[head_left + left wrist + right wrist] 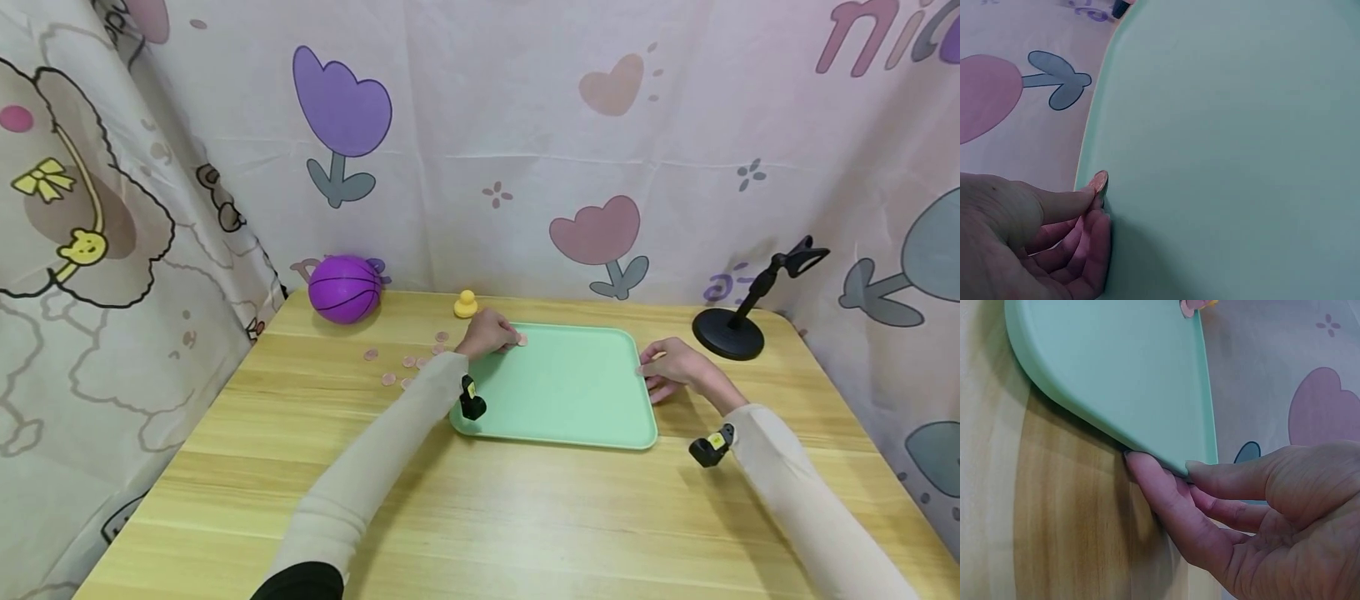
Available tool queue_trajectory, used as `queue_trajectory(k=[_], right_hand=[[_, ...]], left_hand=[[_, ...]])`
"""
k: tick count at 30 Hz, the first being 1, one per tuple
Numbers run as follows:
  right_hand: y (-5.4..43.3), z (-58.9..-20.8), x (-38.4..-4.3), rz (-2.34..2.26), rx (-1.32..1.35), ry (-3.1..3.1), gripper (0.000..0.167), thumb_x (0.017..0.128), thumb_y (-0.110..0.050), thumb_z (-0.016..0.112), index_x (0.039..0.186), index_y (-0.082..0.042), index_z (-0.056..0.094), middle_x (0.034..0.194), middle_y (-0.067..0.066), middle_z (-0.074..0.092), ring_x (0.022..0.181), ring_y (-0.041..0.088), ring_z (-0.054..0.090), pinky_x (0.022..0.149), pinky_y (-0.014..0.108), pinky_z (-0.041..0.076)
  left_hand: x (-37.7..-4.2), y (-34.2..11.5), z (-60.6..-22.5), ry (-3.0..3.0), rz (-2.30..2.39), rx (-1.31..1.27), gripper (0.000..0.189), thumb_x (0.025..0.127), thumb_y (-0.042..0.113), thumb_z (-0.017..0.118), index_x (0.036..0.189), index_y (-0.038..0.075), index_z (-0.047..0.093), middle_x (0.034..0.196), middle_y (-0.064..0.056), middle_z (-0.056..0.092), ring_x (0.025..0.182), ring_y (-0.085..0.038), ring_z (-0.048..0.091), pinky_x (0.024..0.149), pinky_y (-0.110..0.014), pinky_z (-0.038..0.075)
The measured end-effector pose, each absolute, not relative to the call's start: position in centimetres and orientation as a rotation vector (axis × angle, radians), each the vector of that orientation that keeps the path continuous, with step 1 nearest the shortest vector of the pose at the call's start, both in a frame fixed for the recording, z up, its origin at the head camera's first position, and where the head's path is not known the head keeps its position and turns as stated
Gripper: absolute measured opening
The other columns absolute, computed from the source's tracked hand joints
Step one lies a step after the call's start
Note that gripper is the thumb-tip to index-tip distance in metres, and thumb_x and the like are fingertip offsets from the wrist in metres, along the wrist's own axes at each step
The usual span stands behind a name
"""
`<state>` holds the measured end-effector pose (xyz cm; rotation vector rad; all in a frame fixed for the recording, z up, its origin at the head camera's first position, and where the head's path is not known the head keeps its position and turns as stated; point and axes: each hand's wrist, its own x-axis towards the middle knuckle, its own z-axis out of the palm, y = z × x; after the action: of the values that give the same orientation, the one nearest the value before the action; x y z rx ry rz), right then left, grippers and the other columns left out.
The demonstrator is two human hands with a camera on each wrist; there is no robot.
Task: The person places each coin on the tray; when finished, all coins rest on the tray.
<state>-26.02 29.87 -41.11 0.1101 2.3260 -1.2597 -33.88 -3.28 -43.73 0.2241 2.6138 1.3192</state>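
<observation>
A: Where is the small copper-coloured disc (1099, 181) to be found?

B: It is pinched in the left hand (487, 333), between thumb and curled fingers, with only the disc's thickness between them. The green tray (562, 383) is below this grip; whether it is touched by the disc cannot be told.

A: How is the disc expected to behave?

B: It is judged to be light, thin and stiff, hardly fragile, but perhaps slippery. By its edge it should be taken, with the fingertips.

A: And the tray?

B: It is judged light and rigid, with a smooth face, so it is better held at the rim. There, well right of the pinch, it is gripped by the right hand (671, 367).

A: What else is seen?

B: Loose discs (388, 379) are scattered left of the pinch, and just beyond it a yellow duck (466, 305) is seen.
</observation>
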Motion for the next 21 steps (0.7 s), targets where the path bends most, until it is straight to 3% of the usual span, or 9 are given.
queue_trajectory(k=[5, 10, 15, 21], right_hand=[[29.8, -41.0, -26.0, -1.244, 0.103, 2.328, 0.028, 0.104, 0.002, 0.057, 0.125, 0.017, 0.048, 0.089, 0.015, 0.066, 0.071, 0.015, 0.070, 0.071, 0.040, 0.066], [29.8, -41.0, -26.1, -1.238, 0.087, 2.330, 0.028, 0.104, 0.001, 0.057, 0.126, 0.017, 0.047, 0.089, 0.015, 0.066, 0.072, 0.015, 0.069, 0.072, 0.040, 0.066], [29.8, -41.1, -26.1, -1.244, 0.096, 2.327, 0.030, 0.104, 0.002, 0.057, 0.127, 0.020, 0.048, 0.088, 0.015, 0.067, 0.071, 0.015, 0.070, 0.071, 0.039, 0.066], [29.7, -41.0, -26.1, -1.238, 0.115, 2.330, 0.028, 0.103, 0.002, 0.058, 0.124, 0.020, 0.051, 0.084, 0.015, 0.067, 0.069, 0.016, 0.069, 0.069, 0.038, 0.065]], left_hand=[[-33.8, -3.1, -43.6, 2.663, 1.244, 0.217, 0.015, 0.091, 0.014, 0.083, 0.083, 0.002, 0.080, 0.066, -0.002, 0.065, 0.057, -0.012, 0.053, 0.057, -0.025, 0.042], [-33.3, -3.1, -43.2, 2.729, 1.174, 0.232, 0.015, 0.093, 0.010, 0.077, 0.083, 0.000, 0.078, 0.081, -0.006, 0.075, 0.061, -0.012, 0.053, 0.059, -0.025, 0.043], [-32.9, -3.8, -42.9, 2.694, 1.220, 0.329, 0.010, 0.096, 0.007, 0.071, 0.095, -0.002, 0.077, 0.098, -0.012, 0.077, 0.068, -0.013, 0.058, 0.060, -0.022, 0.046], [-32.8, -6.3, -42.1, 2.676, 1.319, 0.413, 0.016, 0.103, 0.015, 0.068, 0.109, 0.004, 0.077, 0.106, -0.013, 0.075, 0.083, -0.030, 0.072, 0.065, -0.029, 0.058]])
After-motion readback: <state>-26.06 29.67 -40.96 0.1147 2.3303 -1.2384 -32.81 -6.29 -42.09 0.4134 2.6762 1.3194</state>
